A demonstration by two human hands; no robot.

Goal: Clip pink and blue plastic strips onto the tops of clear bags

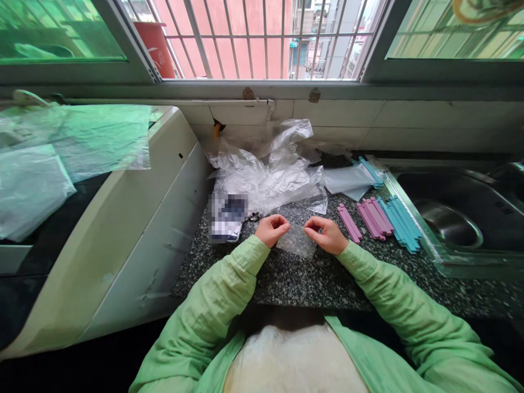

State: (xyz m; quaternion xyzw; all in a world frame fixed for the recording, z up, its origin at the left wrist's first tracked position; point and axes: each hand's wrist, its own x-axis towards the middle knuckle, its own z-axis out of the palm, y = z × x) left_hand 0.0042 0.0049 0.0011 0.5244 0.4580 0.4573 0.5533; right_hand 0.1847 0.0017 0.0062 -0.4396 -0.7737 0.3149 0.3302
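A small clear plastic bag (pixel 297 242) is stretched between my two hands, just over the speckled counter. My left hand (pixel 273 229) pinches its left upper corner between thumb and fingers. At the opposite corner my right hand (pixel 326 233) pinches it in the same way. Right of my hands lie a pink plastic strip (pixel 349 223), a group of pink strips (pixel 374 218) and a group of blue strips (pixel 399 224). Behind my hands, a heap of crumpled clear plastic (pixel 266 174) spreads over the counter.
A stainless steel sink (pixel 446 218) is set into the counter (pixel 303 281) at the right. A blurred-out object (pixel 227 218) lies left of my hands. Flat clear bags (pixel 350 179) with blue strips sit further back. A large pale appliance (pixel 143 234) borders the left side.
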